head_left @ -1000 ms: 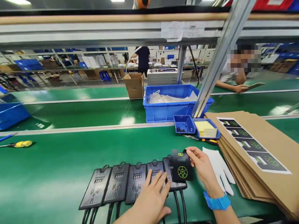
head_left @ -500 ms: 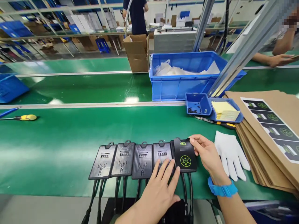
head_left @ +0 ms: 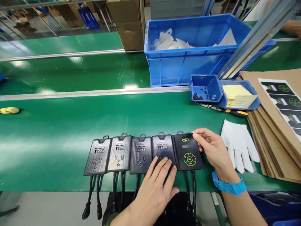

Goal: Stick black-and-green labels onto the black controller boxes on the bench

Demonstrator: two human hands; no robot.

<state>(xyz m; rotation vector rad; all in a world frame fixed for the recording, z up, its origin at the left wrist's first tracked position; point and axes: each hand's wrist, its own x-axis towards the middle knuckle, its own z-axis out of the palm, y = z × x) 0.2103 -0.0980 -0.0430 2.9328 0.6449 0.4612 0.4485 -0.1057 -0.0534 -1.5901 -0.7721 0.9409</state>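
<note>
Several black controllers with digit displays lie side by side on the green bench, black cables hanging off its front edge. On the rightmost one lies a black faceplate label (head_left: 188,153) with green print, lined up with the casing. My right hand (head_left: 210,147), wearing a blue wristband (head_left: 229,185), pinches the label's upper right corner between thumb and fingers. My left hand (head_left: 160,182) is open, its fingers spread over the lower part of the neighbouring controller (head_left: 162,150) and hiding its buttons. Further left are more bare-faced controllers, such as the leftmost controller (head_left: 98,157).
A white glove (head_left: 238,141) and stacked cardboard (head_left: 279,138) with a printed label sheet (head_left: 285,100) lie at the right. Behind are a small blue bin (head_left: 205,84) of dark screws, a tray of yellow paper (head_left: 240,94), a screwdriver (head_left: 235,113) and a large blue crate (head_left: 188,66).
The label, tilted and offset before, now lies squarely over the rightmost controller, my right hand still at its corner. My left hand has barely moved. The view has tipped downward.
</note>
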